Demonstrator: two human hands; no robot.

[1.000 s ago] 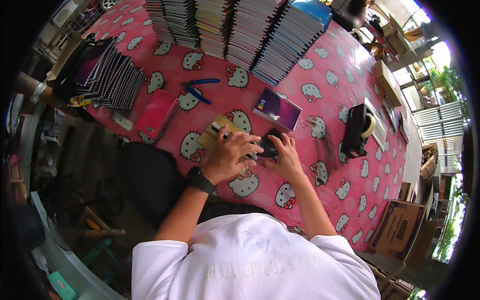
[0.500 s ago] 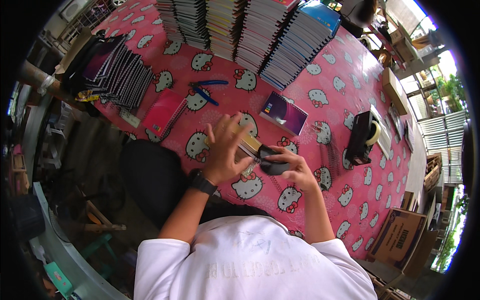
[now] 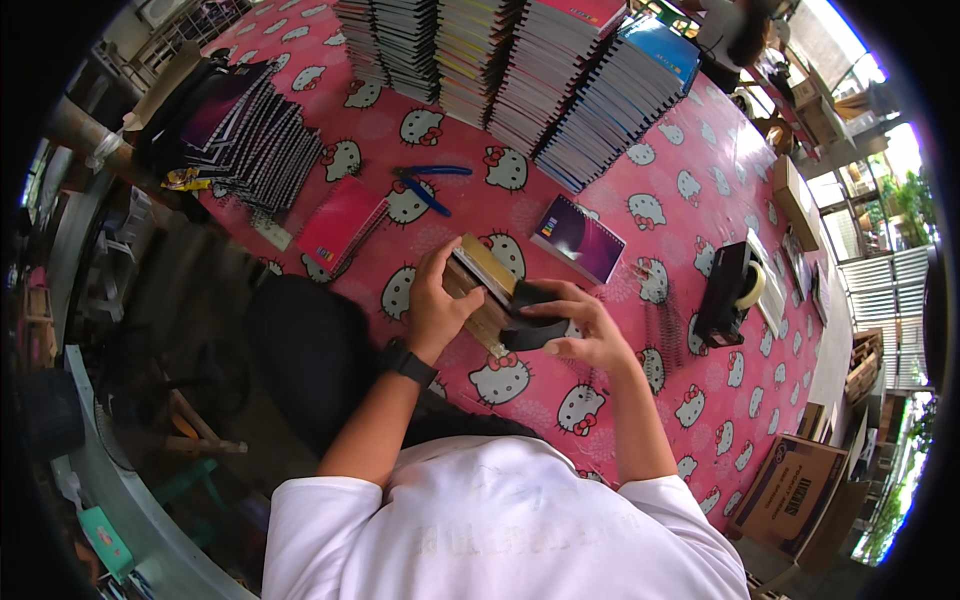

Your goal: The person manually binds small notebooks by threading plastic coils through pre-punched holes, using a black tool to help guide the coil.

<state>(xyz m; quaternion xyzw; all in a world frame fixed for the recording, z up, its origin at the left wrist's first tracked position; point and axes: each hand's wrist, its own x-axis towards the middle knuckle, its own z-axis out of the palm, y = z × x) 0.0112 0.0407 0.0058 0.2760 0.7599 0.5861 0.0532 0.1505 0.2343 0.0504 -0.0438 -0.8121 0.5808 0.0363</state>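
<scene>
Between my hands, at the near middle of the table, is a block-like device with a tan and metal body (image 3: pixel 487 270) and a black handle (image 3: pixel 535 335); its exact kind is unclear. My left hand (image 3: pixel 437 305) grips the tan body from the left, thumb across its near side. The fingers of my right hand (image 3: pixel 590 325) wrap the black handle from the right. Just beyond lies a small purple wire-bound notebook (image 3: pixel 578 240). To the left are a pink notebook (image 3: pixel 340 226) and blue-handled pliers (image 3: pixel 432 183), jaws toward the left.
Tall stacks of spiral notebooks (image 3: pixel 560 90) stand at the back. A fanned pile of dark notebooks (image 3: pixel 255 150) sits at the left edge. On the right are loose wire coils (image 3: pixel 663 325), a black tape dispenser (image 3: pixel 725 295) and a cardboard box (image 3: pixel 790 495).
My left hand has shifted from lying spread over the device to gripping its side, so more of the tan body shows. The device is turned slightly. The whole view has shifted a little.
</scene>
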